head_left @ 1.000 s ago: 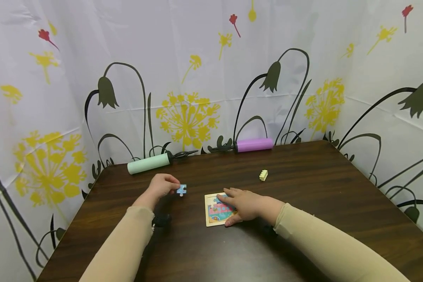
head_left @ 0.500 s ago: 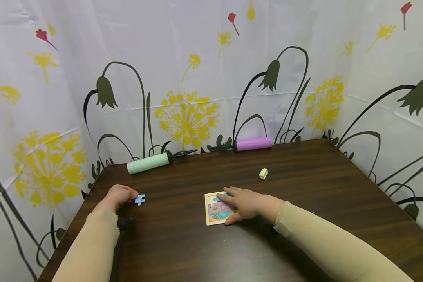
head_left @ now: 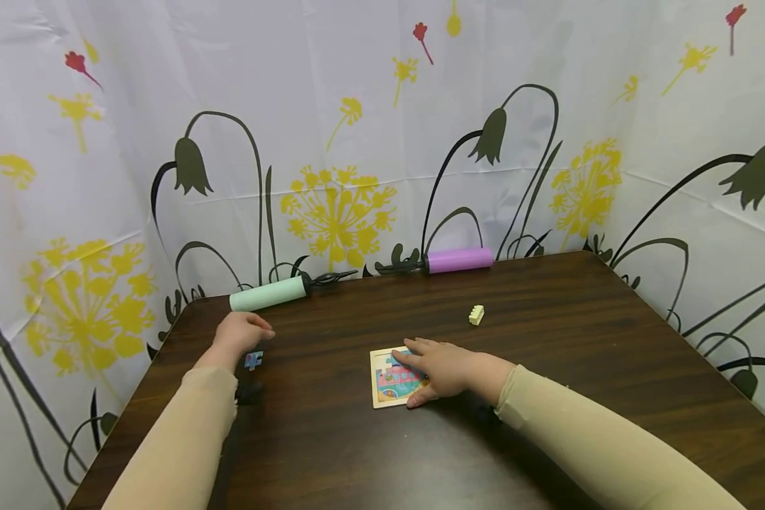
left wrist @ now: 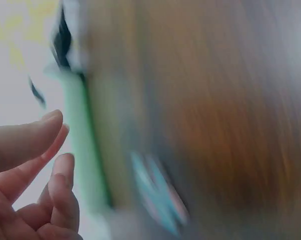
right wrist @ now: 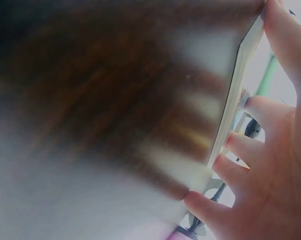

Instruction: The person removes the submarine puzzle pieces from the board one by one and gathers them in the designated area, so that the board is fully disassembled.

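A small blue jigsaw piece (head_left: 253, 360) with some pink on it lies on the left of the table. Just above and beyond it, my left hand (head_left: 239, 334) is raised with loosely bent fingers and holds nothing. In the left wrist view the thumb and fingers are bare, and the jigsaw piece (left wrist: 159, 194) is blurred below. My right hand (head_left: 445, 368) rests with spread fingers on a square jigsaw puzzle in a pale frame (head_left: 374, 386), covering its right side. The right wrist view shows the fingertips along the frame's edge (right wrist: 229, 107).
At the table's back edge lie a mint-green hand pump (head_left: 269, 294) and a purple hand pump (head_left: 459, 260), both with black ends. A pale yellow toy brick (head_left: 476, 314) lies beyond my right hand. A flowered curtain (head_left: 344, 106) hangs behind the dark wooden table (head_left: 331, 453).
My left hand carried the jigsaw piece leftward, laid it on the table and let go, then rose slightly up and to the right. My right hand has stayed on the puzzle.
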Available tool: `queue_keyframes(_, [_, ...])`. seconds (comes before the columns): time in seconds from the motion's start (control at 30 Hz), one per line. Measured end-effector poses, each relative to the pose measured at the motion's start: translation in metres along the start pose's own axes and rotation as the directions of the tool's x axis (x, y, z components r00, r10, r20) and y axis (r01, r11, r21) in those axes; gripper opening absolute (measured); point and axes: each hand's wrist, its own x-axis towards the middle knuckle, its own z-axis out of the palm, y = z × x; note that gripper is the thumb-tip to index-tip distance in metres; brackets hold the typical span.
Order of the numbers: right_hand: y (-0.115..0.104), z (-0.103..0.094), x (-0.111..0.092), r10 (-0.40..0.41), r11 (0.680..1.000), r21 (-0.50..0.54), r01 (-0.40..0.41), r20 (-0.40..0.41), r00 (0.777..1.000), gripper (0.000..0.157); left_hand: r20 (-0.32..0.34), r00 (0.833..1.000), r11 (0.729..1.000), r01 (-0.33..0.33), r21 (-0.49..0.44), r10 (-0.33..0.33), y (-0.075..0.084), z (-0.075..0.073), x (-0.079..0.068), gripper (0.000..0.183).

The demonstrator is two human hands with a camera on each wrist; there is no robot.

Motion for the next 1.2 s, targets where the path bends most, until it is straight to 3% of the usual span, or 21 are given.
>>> queue_keyframes(0.1, [0.000, 0.000, -0.001, 0.000, 1.000, 0.006, 0.000, -0.001, 1.000, 0.094, 0.035, 0.995, 0.995, -0.097, -0.004, 0.097, 0.040, 0.020, 0.000, 0.016])
queue_keyframes(0.23, [0.001, -0.001, 0.000, 0.001, 1.000, 0.008, -0.001, 0.002, 1.000, 0.095, 0.137, 0.970, 0.980, -0.195, -0.046, 0.200, 0.085, 0.060, -0.002, 0.010])
queue_keyframes(0.37, [0.003, -0.001, 0.001, 0.000, 1.000, 0.003, 0.000, 0.005, 1.000, 0.095, 0.251, 0.942, 0.975, -0.219, -0.039, 0.222, 0.121, 0.096, -0.007, 0.007])
queue_keyframes(0.47, [0.004, 0.000, 0.001, -0.006, 1.000, 0.002, 0.006, -0.007, 1.000, 0.095, 0.293, 0.934, 0.976, -0.219, 0.014, 0.205, 0.138, 0.116, -0.011, 0.010])
queue_keyframes(0.6, [0.004, 0.001, 0.001, -0.014, 1.000, 0.004, 0.014, -0.016, 1.000, 0.094, 0.296, 0.939, 0.975, -0.208, 0.081, 0.176, 0.147, 0.132, -0.013, 0.018])
queue_keyframes(0.77, [0.005, 0.001, -0.001, -0.012, 0.999, 0.029, 0.013, -0.018, 1.000, 0.099, 0.281, 0.946, 0.967, -0.211, 0.145, 0.165, 0.151, 0.140, -0.015, 0.025])
queue_keyframes(0.93, [0.009, -0.004, -0.004, -0.021, 0.996, 0.088, 0.022, -0.018, 1.000, 0.104, 0.261, 0.952, 0.965, -0.207, 0.159, 0.161, 0.152, 0.143, -0.016, 0.024])
queue_keyframes(1.2, [0.018, -0.005, -0.006, -0.005, 0.998, 0.067, 0.003, 0.024, 1.000, 0.102, 0.270, 0.947, 0.968, -0.214, 0.133, 0.173, 0.149, 0.143, -0.017, 0.022])
